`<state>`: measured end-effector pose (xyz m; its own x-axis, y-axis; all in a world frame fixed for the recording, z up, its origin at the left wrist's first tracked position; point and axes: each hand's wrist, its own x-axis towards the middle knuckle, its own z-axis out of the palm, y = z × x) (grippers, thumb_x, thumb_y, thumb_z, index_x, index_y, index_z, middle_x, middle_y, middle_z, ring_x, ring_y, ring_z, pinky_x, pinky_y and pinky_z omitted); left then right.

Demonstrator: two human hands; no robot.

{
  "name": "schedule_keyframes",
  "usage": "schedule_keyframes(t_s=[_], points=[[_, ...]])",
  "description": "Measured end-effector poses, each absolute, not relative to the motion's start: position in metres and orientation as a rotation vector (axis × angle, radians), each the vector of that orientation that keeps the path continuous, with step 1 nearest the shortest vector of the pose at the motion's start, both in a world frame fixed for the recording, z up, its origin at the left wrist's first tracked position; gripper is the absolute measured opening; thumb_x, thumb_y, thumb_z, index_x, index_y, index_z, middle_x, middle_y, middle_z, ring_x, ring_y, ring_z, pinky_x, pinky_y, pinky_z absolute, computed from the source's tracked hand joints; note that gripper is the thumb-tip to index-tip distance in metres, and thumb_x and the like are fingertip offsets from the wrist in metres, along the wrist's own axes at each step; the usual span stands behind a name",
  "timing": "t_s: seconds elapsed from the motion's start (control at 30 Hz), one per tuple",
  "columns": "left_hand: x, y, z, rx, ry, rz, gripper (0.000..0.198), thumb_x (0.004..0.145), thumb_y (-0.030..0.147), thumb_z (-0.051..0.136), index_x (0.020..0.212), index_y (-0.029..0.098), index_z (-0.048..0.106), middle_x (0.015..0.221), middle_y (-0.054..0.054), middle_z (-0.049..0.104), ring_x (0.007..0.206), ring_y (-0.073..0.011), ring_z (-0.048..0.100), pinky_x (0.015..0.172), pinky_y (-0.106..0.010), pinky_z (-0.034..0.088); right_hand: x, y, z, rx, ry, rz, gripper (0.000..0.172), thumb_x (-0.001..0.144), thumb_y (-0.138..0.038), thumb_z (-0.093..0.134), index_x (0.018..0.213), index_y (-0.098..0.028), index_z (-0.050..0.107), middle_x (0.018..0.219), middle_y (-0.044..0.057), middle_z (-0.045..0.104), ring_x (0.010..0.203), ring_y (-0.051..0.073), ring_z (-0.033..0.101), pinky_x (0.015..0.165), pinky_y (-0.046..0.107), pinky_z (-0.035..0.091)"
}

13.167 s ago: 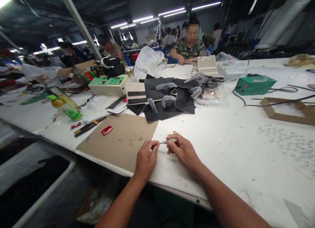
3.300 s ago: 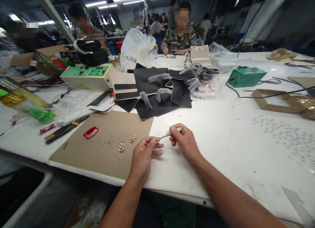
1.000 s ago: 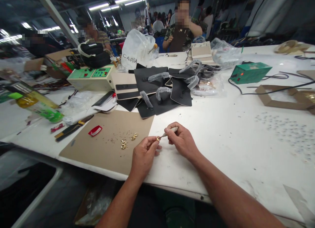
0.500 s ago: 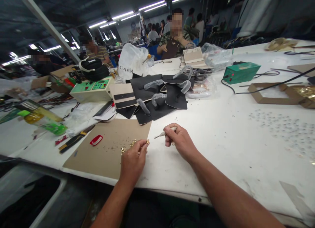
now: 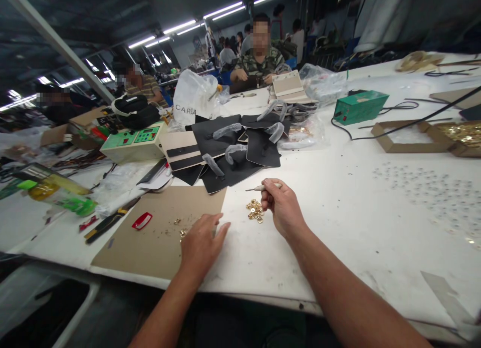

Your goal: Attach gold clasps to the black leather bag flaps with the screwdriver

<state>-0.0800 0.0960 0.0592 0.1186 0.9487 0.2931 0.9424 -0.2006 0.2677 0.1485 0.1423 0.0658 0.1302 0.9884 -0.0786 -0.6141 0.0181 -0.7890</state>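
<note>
My right hand [image 5: 280,205] grips a small screwdriver [image 5: 271,186] with a pale handle, its thin metal tip pointing left. Just below that tip, a pile of small gold metal fittings [image 5: 255,211] lies on the white table. My left hand [image 5: 203,243] hovers or rests at the right edge of a brown board [image 5: 150,253]; its thumb and fingers are apart and I see nothing held. A few more gold pieces [image 5: 183,234] lie on the board beside that hand, partly hidden by it.
Black panels with plastic-wrapped handles [image 5: 235,162] are heaped ahead. A red oval item [image 5: 142,221], pliers [image 5: 108,223] and a bottle [image 5: 62,195] lie leftward. To the right are a green box [image 5: 361,107], open cartons [image 5: 409,137] and scattered small discs [image 5: 432,198]. A person [image 5: 259,62] sits opposite.
My left hand has let go of a small gold piece and opened. The right hand has lifted slightly with the screwdriver, which is turned more level, and the gold pile now shows.
</note>
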Motion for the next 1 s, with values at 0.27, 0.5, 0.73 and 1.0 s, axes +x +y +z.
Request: schedule_keyframes(t_s=[0.27,0.5,0.73,1.0], points=[[-0.016,0.115,0.032,2.308,1.89,0.51,0.021,0.096,0.036,0.07,0.116,0.032,0.076,0.107,-0.002,0.071,0.102,-0.0213,0.068,0.076,-0.03,0.048,0.146,0.147,0.059,-0.814,-0.611,1.394,0.042,0.076,-0.052,0.086,0.085,-0.018,0.064,0.061,-0.005,0.058,0.046,0.008,0.05,0.043,0.019,0.041],[-0.026,0.121,0.03,2.146,1.681,0.718,0.013,0.096,0.024,0.064,0.102,0.024,0.076,0.102,-0.003,0.074,0.091,-0.0194,0.067,0.08,-0.032,0.047,0.142,0.146,0.055,-0.867,-0.653,1.424,0.042,0.076,-0.052,0.087,0.089,-0.018,0.065,0.062,-0.004,0.06,0.048,0.009,0.052,0.044,0.019,0.04],[-0.045,0.108,0.029,1.127,1.481,1.112,0.038,0.084,0.044,0.078,0.111,0.017,0.077,0.07,0.001,0.068,0.053,-0.0096,0.05,0.05,-0.022,0.039,0.135,0.141,0.047,-0.888,-0.796,1.466,0.04,0.082,-0.054,0.082,0.089,-0.019,0.064,0.064,-0.004,0.06,0.048,0.011,0.051,0.043,0.021,0.039],[-0.051,0.099,0.027,0.856,1.232,1.289,0.036,0.076,0.036,0.087,0.102,0.014,0.076,0.094,-0.006,0.076,0.063,-0.0095,0.062,0.052,-0.019,0.051,0.127,0.129,0.046,-1.045,-1.167,1.271,0.033,0.093,-0.052,0.072,0.091,-0.02,0.066,0.064,-0.003,0.062,0.054,0.013,0.057,0.054,0.025,0.045]])
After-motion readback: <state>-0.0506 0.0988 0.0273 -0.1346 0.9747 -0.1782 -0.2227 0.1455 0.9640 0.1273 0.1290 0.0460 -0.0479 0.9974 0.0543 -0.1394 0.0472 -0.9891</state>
